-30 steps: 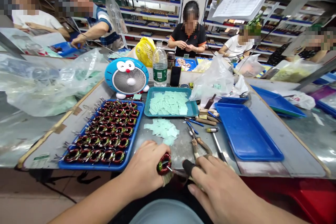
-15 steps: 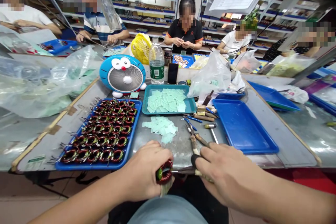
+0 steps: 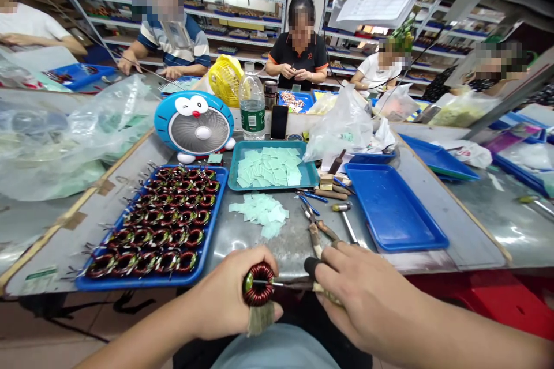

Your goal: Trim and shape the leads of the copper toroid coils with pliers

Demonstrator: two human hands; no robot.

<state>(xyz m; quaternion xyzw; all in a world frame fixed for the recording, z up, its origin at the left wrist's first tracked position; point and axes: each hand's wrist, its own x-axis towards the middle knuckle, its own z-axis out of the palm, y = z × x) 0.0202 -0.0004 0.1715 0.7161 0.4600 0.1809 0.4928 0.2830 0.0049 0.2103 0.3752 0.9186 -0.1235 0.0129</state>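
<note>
My left hand (image 3: 220, 300) is closed around a copper-wound toroidal coil (image 3: 265, 294) above my lap, its ring face turned up toward me. A beige strip (image 3: 260, 319), perhaps a finger wrap, shows just under the coil. My right hand (image 3: 359, 288) grips the pale handle of a thin-shafted tool (image 3: 298, 284); its narrow metal shaft points left, its end at the coil's centre hole. A black cover (image 3: 310, 266) sits on one right fingertip. Many similar coils stand in rows in a blue tray (image 3: 216, 230) at left. Loose pale-green sheets (image 3: 264, 213) lie on the bench beyond my hands.
A teal tray (image 3: 234, 179) holds more green sheets. Pliers (image 3: 312, 222), a small hammer (image 3: 346, 219) and an unloaded blue tray (image 3: 393, 207) lie to the right. Behind stand a cartoon fan (image 3: 199, 127), a water bottle (image 3: 252, 109) and a phone (image 3: 279, 122). Several people sit opposite.
The coil has turned its face and hole more toward me in my left hand. The tool's shaft now shows reaching into the hole. The whole view has shifted slightly.
</note>
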